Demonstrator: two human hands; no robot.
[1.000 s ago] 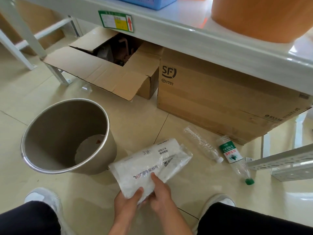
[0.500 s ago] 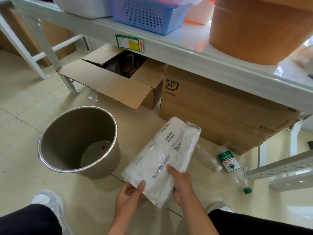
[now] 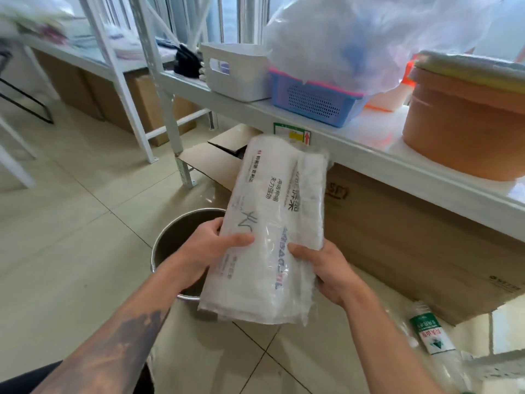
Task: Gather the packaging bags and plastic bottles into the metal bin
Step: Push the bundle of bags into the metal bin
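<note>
Above tiled floor, both hands grip packaging bag.

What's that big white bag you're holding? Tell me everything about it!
The white bag is flat, crinkly, see-through plastic with printed writing, some of it Chinese characters, and its right side looks folded over. It is held up off the floor, its top leaning away toward the shelf. The left hand grips its left edge, thumb across the front, and the right hand holds the lower right edge. It hides part of the metal bin below.
</note>
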